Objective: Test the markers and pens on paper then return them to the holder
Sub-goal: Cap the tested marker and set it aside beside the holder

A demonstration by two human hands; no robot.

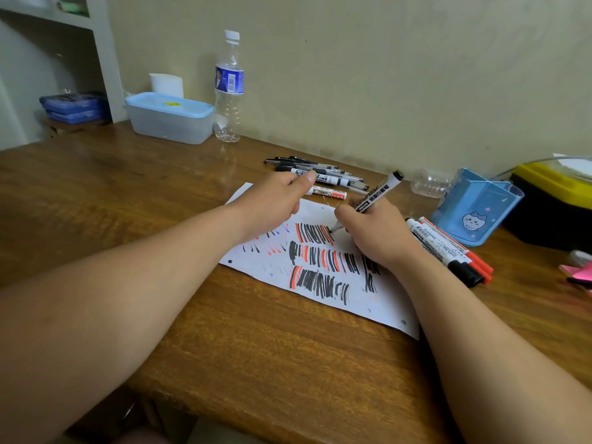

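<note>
Testing is the step in hand: the right hand [381, 235] is clamped around a black whiteboard marker [374, 197], held like a pen with its tip touching the sheet of paper [323, 302] at the right end of the top row of black and red strokes. The left hand [275, 200] is curled into a loose fist on the far left part of the sheet, seemingly steadying it; whether it holds the marker's cap I cannot tell.

Just beyond that hand lies a pile of pens and markers [320, 174], likely untested. A second group of whiteboard markers [448, 248], red and black, lies beside the right wrist, between the paper and the blue pen holder [477, 206], which looks empty from here.

By my reading the task is about midway, with nothing returned yet. The next move calls for lifting the tip off the paper, capping the marker and laying it with the group by the holder, or dropping it in, then reaching across for another from the far pile
</note>
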